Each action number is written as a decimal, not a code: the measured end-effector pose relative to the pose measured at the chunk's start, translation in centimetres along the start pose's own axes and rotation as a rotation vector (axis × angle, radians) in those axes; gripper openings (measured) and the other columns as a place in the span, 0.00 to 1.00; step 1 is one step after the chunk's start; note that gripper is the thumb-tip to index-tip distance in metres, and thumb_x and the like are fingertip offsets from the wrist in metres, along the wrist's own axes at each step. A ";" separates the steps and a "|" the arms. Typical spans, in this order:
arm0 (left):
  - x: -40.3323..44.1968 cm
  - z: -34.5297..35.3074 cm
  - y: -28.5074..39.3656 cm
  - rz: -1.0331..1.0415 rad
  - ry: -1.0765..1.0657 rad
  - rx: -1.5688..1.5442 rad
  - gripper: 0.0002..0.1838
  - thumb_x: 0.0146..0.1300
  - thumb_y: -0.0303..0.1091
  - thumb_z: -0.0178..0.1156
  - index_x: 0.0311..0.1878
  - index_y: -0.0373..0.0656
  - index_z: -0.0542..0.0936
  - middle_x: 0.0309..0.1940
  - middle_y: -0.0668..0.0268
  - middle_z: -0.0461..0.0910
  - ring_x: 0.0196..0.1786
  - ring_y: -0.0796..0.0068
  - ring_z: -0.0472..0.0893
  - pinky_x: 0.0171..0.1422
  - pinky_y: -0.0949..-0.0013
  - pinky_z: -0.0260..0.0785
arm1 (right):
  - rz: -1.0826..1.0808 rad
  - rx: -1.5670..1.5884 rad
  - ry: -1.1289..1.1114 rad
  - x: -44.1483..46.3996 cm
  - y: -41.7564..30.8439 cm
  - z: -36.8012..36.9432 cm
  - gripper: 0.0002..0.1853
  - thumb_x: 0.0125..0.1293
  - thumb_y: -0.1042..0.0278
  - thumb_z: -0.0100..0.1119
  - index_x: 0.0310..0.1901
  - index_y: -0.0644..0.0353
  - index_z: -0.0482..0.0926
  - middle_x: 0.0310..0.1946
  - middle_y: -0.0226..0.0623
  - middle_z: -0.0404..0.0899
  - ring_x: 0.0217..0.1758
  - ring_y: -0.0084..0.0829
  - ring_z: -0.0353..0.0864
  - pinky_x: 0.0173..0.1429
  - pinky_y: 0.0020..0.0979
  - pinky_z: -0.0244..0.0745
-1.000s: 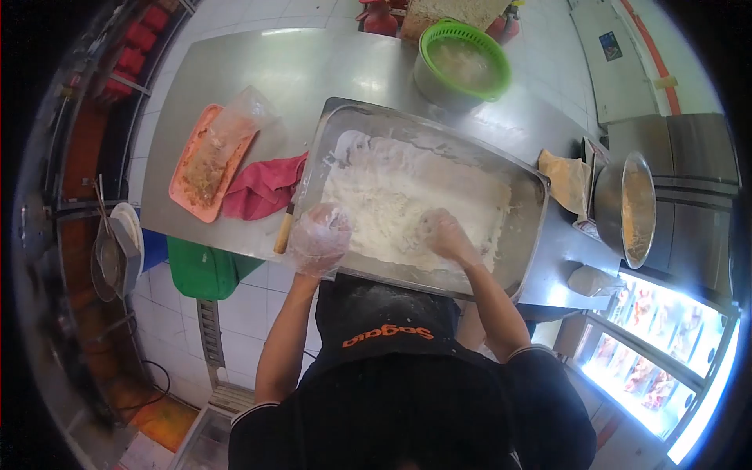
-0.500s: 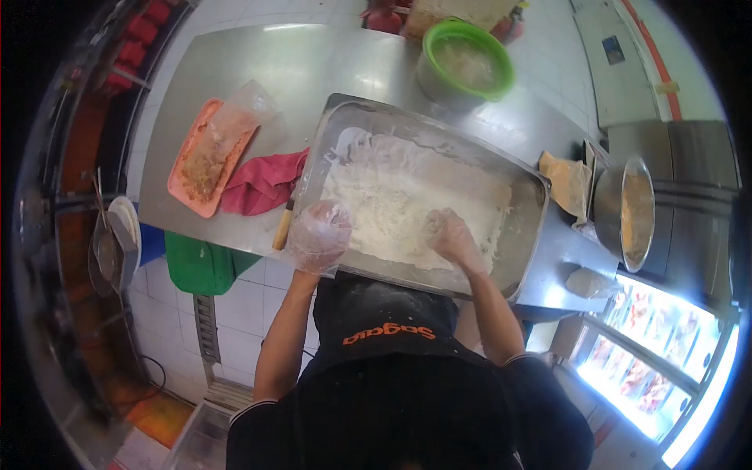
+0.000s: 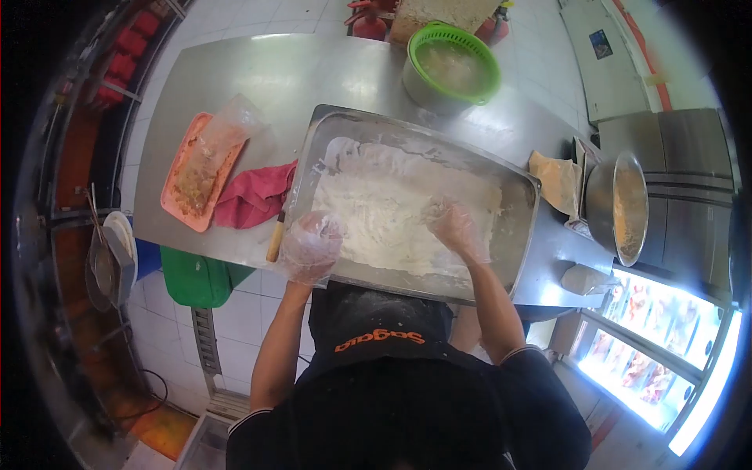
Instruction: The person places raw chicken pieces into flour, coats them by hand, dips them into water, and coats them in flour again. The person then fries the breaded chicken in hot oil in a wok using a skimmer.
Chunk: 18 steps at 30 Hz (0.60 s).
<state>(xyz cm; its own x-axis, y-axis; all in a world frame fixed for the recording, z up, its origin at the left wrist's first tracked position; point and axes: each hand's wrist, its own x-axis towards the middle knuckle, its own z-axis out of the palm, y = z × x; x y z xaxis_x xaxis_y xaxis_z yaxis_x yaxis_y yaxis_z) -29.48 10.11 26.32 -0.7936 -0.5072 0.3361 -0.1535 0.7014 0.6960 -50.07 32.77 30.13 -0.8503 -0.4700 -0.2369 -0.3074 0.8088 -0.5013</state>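
Observation:
A large metal tray [image 3: 517, 235] holds a layer of white flour [image 3: 376, 211], uneven and streaked. My left hand [image 3: 312, 244], in a clear plastic glove, is over the tray's near left corner with its fingers curled in. Beside it, a wooden handle [image 3: 276, 237] sticks out along the tray's left edge. My right hand [image 3: 454, 225], gloved too, is above the right part of the flour, fingers bent together. The loose plastic hides what either hand may hold.
Left on the steel table [image 3: 227, 70] are a pink tray [image 3: 173, 168] with crumbs and a plastic bag, plus a red cloth [image 3: 254, 196]. A green basket [image 3: 487, 59] in a tub stands behind. Right are a metal bowl [image 3: 603, 207] and a paper bag [image 3: 554, 180].
My right hand has turned slightly, and the flour beneath looks flatter. My left hand stays near the corner with its fingers curled. The whole view has shifted a little.

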 end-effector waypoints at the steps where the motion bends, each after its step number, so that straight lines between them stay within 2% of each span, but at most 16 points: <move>1: 0.0 -0.1 0.0 0.036 -0.019 0.053 0.10 0.57 0.28 0.67 0.42 0.43 0.82 0.35 0.58 0.83 0.40 0.54 0.82 0.49 0.56 0.75 | -0.017 0.085 -0.122 0.2 -0.4 -0.4 0.13 0.59 0.65 0.65 0.44 0.60 0.84 0.42 0.51 0.85 0.47 0.50 0.84 0.52 0.43 0.77; 2: 0.3 -0.1 0.0 0.078 -0.036 0.101 0.09 0.57 0.28 0.67 0.42 0.43 0.82 0.35 0.58 0.83 0.40 0.55 0.82 0.48 0.56 0.75 | -0.034 0.167 -0.236 0.7 -0.9 -1.1 0.14 0.60 0.64 0.66 0.46 0.60 0.84 0.42 0.49 0.86 0.47 0.47 0.85 0.52 0.42 0.77; 3: 0.6 0.0 0.0 0.084 -0.035 0.095 0.09 0.57 0.28 0.67 0.42 0.43 0.82 0.35 0.58 0.83 0.40 0.55 0.82 0.48 0.56 0.75 | -0.032 0.164 -0.229 1.4 -1.7 -2.3 0.14 0.60 0.64 0.66 0.46 0.60 0.84 0.42 0.49 0.86 0.47 0.47 0.85 0.52 0.42 0.77; 5: 0.6 -0.1 0.3 0.054 0.027 0.052 0.10 0.56 0.33 0.68 0.41 0.44 0.82 0.35 0.57 0.83 0.36 0.50 0.83 0.41 0.53 0.77 | -0.112 0.450 -0.319 3.3 -3.8 -5.3 0.17 0.61 0.64 0.68 0.51 0.61 0.83 0.41 0.43 0.88 0.46 0.37 0.86 0.51 0.36 0.79; 7: 0.2 0.5 -0.2 0.031 0.029 0.069 0.10 0.56 0.33 0.67 0.41 0.44 0.82 0.35 0.56 0.83 0.36 0.50 0.83 0.41 0.53 0.77 | -0.078 0.471 -0.193 6.6 -5.5 -8.1 0.16 0.61 0.69 0.68 0.51 0.62 0.83 0.39 0.37 0.88 0.44 0.27 0.85 0.49 0.30 0.78; 9: -0.1 0.5 -0.4 0.013 0.032 0.093 0.10 0.56 0.33 0.67 0.41 0.44 0.82 0.35 0.56 0.83 0.36 0.50 0.83 0.41 0.53 0.77 | -0.176 0.314 0.079 11.3 -5.2 -9.9 0.15 0.61 0.65 0.70 0.48 0.59 0.82 0.40 0.32 0.86 0.42 0.21 0.84 0.43 0.29 0.80; 11: -0.2 0.3 -0.2 0.006 0.021 0.090 0.08 0.59 0.31 0.67 0.40 0.44 0.80 0.32 0.59 0.81 0.36 0.53 0.81 0.43 0.54 0.74 | -0.203 0.506 0.136 15.8 -5.8 -11.3 0.17 0.60 0.60 0.70 0.46 0.62 0.83 0.41 0.40 0.88 0.44 0.33 0.86 0.51 0.34 0.79; 13: -0.1 0.5 -0.3 0.008 0.037 0.103 0.08 0.58 0.31 0.67 0.40 0.44 0.80 0.32 0.59 0.80 0.36 0.53 0.81 0.42 0.54 0.74 | -0.296 0.224 0.310 21.8 -4.5 -11.3 0.16 0.60 0.57 0.68 0.44 0.60 0.84 0.41 0.44 0.87 0.44 0.41 0.86 0.52 0.41 0.79; 14: 0.0 0.5 -0.3 0.002 0.040 0.112 0.09 0.57 0.31 0.68 0.40 0.45 0.80 0.32 0.59 0.80 0.37 0.53 0.81 0.42 0.54 0.73 | -0.316 0.226 0.314 24.9 -3.5 -11.2 0.16 0.60 0.57 0.68 0.44 0.60 0.84 0.41 0.44 0.87 0.44 0.41 0.86 0.52 0.41 0.79; 15: 0.1 0.4 -0.2 0.002 0.060 0.118 0.09 0.57 0.31 0.68 0.40 0.45 0.80 0.32 0.59 0.80 0.37 0.53 0.81 0.42 0.54 0.73 | -0.467 -0.148 0.322 28.0 -2.5 -11.0 0.15 0.60 0.56 0.68 0.42 0.59 0.85 0.41 0.45 0.87 0.45 0.43 0.86 0.52 0.43 0.79; 17: 0.1 0.1 -0.3 -0.030 0.000 0.088 0.10 0.56 0.33 0.68 0.40 0.44 0.80 0.36 0.57 0.83 0.36 0.50 0.83 0.40 0.53 0.77 | -0.628 -0.525 0.330 32.8 -1.5 -10.0 0.15 0.60 0.56 0.67 0.41 0.58 0.85 0.41 0.45 0.87 0.46 0.46 0.85 0.52 0.45 0.78; 18: 0.4 0.1 -0.3 -0.039 0.016 0.093 0.10 0.56 0.33 0.68 0.40 0.44 0.80 0.36 0.57 0.83 0.36 0.50 0.83 0.40 0.53 0.77 | -0.540 -0.452 0.320 34.7 -1.3 -9.2 0.14 0.61 0.56 0.65 0.40 0.58 0.85 0.42 0.46 0.86 0.47 0.47 0.85 0.53 0.46 0.78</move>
<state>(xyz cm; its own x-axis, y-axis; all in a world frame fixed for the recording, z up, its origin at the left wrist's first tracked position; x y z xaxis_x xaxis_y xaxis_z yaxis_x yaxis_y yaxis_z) -29.75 9.74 26.17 -0.7765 -0.5423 0.3209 -0.2387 0.7245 0.6467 -83.09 18.72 30.24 -0.5936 -0.7709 0.2309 -0.8008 0.5943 -0.0744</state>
